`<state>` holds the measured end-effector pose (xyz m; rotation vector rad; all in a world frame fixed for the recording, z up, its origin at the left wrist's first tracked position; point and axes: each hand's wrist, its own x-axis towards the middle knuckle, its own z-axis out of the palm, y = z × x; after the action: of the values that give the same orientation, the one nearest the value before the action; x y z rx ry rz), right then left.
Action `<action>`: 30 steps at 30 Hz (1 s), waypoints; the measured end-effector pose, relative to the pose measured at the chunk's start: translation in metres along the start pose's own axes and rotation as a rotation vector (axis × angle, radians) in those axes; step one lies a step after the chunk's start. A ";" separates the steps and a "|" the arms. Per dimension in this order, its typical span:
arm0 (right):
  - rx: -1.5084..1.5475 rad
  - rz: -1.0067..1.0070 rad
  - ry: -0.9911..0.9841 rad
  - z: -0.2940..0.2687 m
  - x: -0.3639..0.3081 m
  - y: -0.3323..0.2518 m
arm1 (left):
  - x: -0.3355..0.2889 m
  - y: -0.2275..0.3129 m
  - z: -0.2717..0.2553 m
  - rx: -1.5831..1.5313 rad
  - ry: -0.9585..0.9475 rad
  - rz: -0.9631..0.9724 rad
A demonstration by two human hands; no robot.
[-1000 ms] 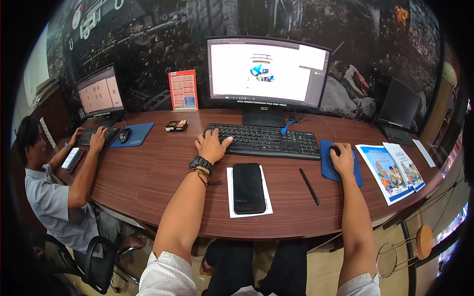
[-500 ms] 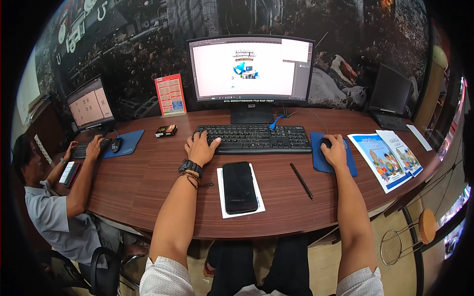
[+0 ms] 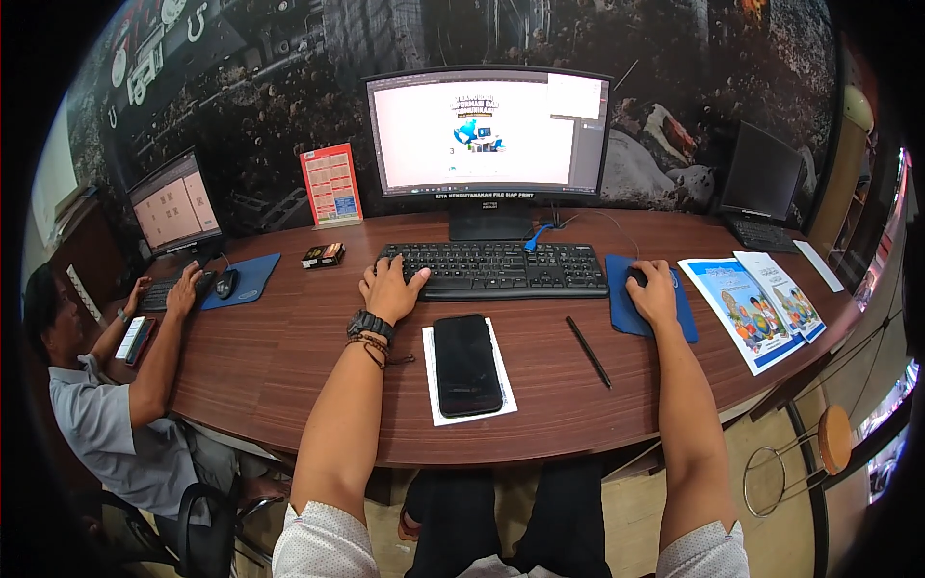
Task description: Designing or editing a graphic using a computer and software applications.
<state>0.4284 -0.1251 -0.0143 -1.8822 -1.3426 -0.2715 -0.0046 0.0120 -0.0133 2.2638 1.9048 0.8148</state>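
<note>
My left hand rests on the left end of a black keyboard, its fingers spread over the keys and its thumb out to the side. A dark watch and beaded bracelets circle that wrist. To the right of the keyboard, my right hand curls over a black mouse, which it partly hides, on a blue mouse pad. Behind the keyboard, a wide monitor shows a page with a globe and computer picture. Between my forearms lie a black phone on white paper and a black pen.
Illustrated booklets lie at the right, before another monitor. A small dark box and red stand-up card stand left of the main monitor. At far left, a person types at another computer. A stool stands at lower right.
</note>
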 end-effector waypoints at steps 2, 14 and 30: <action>0.007 0.006 -0.010 0.000 -0.001 -0.002 | 0.000 -0.001 0.000 0.003 -0.004 -0.001; -0.061 -0.154 0.054 0.000 0.000 -0.006 | 0.001 0.000 0.002 0.006 -0.009 0.007; -0.001 -0.460 -0.121 0.028 0.001 -0.056 | 0.001 0.000 0.002 0.025 -0.007 -0.003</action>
<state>0.3726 -0.0972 -0.0056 -1.5907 -1.8528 -0.3925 -0.0036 0.0139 -0.0148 2.2741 1.9262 0.7855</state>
